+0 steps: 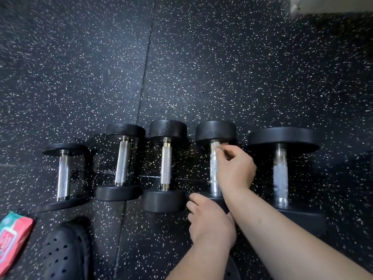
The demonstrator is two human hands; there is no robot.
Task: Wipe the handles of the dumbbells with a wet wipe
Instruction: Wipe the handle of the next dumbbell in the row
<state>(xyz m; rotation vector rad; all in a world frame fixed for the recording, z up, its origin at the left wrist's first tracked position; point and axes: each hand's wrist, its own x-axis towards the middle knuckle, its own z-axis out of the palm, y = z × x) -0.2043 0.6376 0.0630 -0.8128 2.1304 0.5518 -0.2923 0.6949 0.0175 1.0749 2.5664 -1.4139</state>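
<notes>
Our right hand (234, 168) pinches the wipe (219, 146) at the far end of the fourth handle (214, 174). Our left hand (210, 221) curls round that dumbbell (216, 130) near us. The rightmost handle (280, 174) looks wet, likely done; three handles (166, 164) seem untouched.

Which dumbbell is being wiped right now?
The fourth dumbbell from the left: the right hand pinches the wet wipe against its handle, and the left hand holds its near end.
</notes>
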